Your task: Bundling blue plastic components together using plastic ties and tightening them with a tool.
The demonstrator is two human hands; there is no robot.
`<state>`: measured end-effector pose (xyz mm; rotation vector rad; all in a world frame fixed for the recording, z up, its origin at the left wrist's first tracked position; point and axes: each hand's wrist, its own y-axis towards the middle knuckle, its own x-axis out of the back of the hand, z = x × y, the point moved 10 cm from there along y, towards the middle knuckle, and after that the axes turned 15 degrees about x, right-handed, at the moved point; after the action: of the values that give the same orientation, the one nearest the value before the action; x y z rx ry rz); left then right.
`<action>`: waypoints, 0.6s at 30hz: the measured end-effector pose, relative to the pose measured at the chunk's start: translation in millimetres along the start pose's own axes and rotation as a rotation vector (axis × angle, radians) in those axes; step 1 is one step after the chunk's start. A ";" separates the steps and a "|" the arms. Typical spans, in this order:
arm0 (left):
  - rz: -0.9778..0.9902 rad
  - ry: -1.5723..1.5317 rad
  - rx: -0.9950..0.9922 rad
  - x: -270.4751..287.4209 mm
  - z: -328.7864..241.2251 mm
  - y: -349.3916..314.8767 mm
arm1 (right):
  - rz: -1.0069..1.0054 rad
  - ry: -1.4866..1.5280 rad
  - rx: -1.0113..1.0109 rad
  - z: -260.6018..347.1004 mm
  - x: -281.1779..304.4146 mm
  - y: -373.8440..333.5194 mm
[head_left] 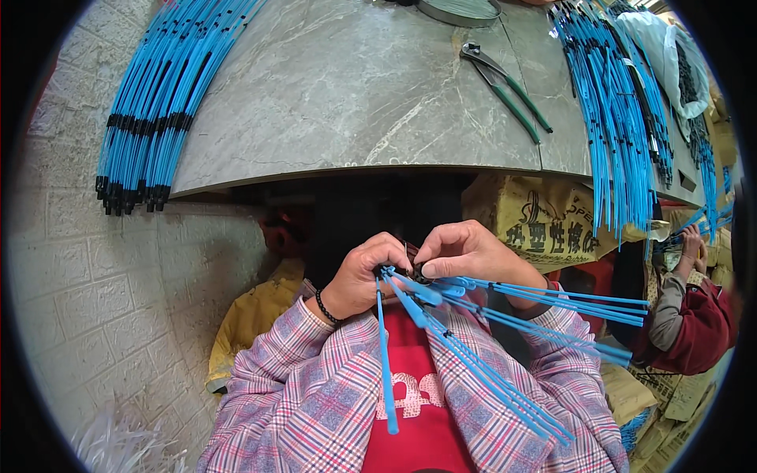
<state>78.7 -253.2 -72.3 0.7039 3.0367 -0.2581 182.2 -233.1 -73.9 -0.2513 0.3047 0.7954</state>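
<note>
My left hand (355, 276), with a dark beaded bracelet at its wrist, is closed on the gathered black end of a small bunch of thin blue tubes (544, 301). From there the tubes fan out to the right and down across my lap, with short black collars along some of them. Thumb and fingers of my right hand (469, 254) pinch a small dark piece at that same gathered end, close against the left fingertips. Its exact shape is hidden by the fingers. Both hands are just in front of the table edge.
Long bundles of blue tubes hang over the grey table (331, 94) at the left (158, 118) and right (615, 118). Green-handled pliers (505, 93) and a round tray (461, 11) lie on top. A yellow printed sack (544, 225) is below; another person (698, 327) sits at right.
</note>
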 end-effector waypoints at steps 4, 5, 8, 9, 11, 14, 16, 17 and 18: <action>-0.056 -0.023 0.001 2.8 -4.9 0.3 | -0.087 0.028 -0.029 -4.2 3.1 1.3; -0.072 -0.036 0.004 3.9 -5.5 0.2 | -0.104 0.033 -0.035 -4.8 2.8 1.1; -0.047 -0.181 0.077 1.7 3.0 -0.5 | -0.106 0.025 -0.036 -5.4 2.8 1.3; -0.034 -0.254 0.113 0.6 6.8 -1.1 | -0.090 0.012 -0.031 -5.2 2.0 1.5; -0.020 -0.325 0.186 -2.4 11.3 -4.5 | -0.075 -0.003 -0.025 -4.5 0.3 1.7; 0.012 -0.459 0.329 -5.6 22.3 -5.9 | -0.089 -0.079 0.014 0.5 -0.5 2.7; -0.016 -0.327 0.187 2.0 13.5 -4.4 | -0.114 -0.020 0.033 -6.1 -0.1 2.5; -0.029 -0.260 0.117 5.0 8.3 -4.6 | -0.139 0.041 0.048 -11.4 0.9 2.0; -0.026 -0.256 0.115 6.4 9.8 -4.8 | -0.162 0.104 0.063 -14.9 1.2 1.2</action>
<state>70.6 -256.2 -81.5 0.5854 2.8068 -0.4869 179.5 -236.5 -88.2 -0.2548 0.4012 0.6127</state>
